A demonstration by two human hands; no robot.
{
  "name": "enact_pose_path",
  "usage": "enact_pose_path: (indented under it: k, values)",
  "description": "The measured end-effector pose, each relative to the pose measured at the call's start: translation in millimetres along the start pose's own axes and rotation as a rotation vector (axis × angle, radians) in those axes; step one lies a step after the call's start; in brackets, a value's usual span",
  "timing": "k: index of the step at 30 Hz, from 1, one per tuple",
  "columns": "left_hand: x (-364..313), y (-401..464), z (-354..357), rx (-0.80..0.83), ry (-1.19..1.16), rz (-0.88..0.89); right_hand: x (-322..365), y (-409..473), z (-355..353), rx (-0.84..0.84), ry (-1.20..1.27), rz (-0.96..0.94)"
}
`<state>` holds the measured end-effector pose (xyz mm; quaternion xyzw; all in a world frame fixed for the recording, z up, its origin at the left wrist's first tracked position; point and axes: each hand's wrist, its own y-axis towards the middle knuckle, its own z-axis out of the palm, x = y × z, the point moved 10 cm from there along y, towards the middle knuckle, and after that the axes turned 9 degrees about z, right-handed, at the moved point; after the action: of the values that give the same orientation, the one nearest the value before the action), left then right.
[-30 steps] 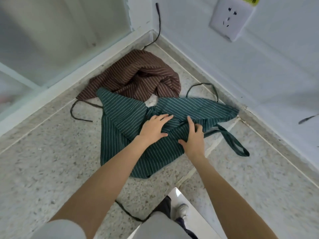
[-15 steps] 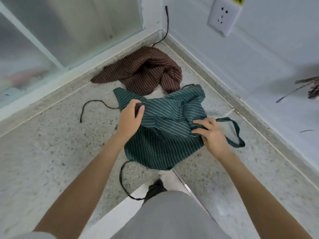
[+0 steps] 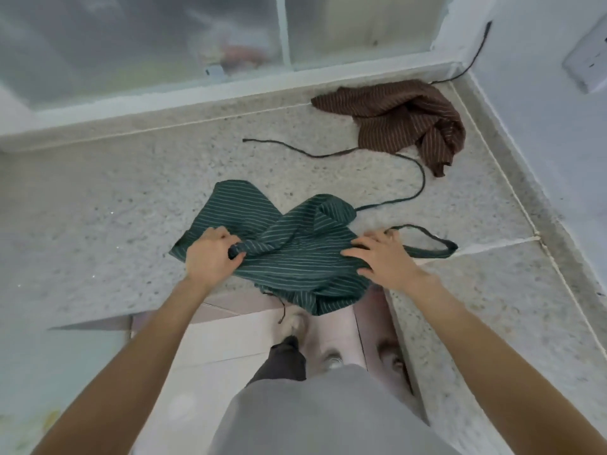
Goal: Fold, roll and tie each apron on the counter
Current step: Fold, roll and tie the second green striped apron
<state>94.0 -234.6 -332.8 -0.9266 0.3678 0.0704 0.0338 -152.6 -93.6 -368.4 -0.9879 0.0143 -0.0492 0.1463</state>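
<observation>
A green striped apron (image 3: 295, 244) lies crumpled at the counter's (image 3: 98, 224) front edge, its lower part hanging over the edge. My left hand (image 3: 210, 254) grips a bunched fold of its left side. My right hand (image 3: 381, 254) rests on its right side, fingers spread, beside the neck loop (image 3: 430, 247). A long thin tie (image 3: 410, 192) trails from the apron toward the back. A brown striped apron (image 3: 407, 119) sits in a heap in the far right corner.
Frosted window panes (image 3: 164, 37) and a sill run along the back. A blue wall (image 3: 558, 142) with a socket (image 3: 588, 64) closes the right side. A dark cord (image 3: 473, 57) runs up the corner. Below the edge are floor tiles and my feet.
The green apron has been pulled away from the brown one toward the front edge. My left hand now grips a fold lower down; the view has swung left.
</observation>
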Motion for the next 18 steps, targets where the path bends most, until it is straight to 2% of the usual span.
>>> enact_pose_path:
  k: [3, 6, 10, 12, 15, 18]
  values:
    - [34, -25, 10, 0.066, -0.017, -0.072, 22, 15, 6, -0.015, 0.087, 0.057]
    - [28, -19, 15, 0.047, -0.095, 0.019, 26, 33, 1, -0.059, 0.251, 0.238]
    - [15, 7, 50, 0.183, -0.224, 0.066, 46, 63, 39, 0.191, 0.440, 0.469]
    - [1, 22, 74, 0.309, -0.209, 0.147, 58, 71, 55, 0.238, 0.437, 0.513]
    - [-20, 29, 103, 0.459, -0.127, 0.307, 69, 75, 66, 0.211, 0.310, 0.538]
    - [-22, 28, 112, 0.474, -0.080, 0.364, 73, 73, 69, 0.193, 0.291, 0.554]
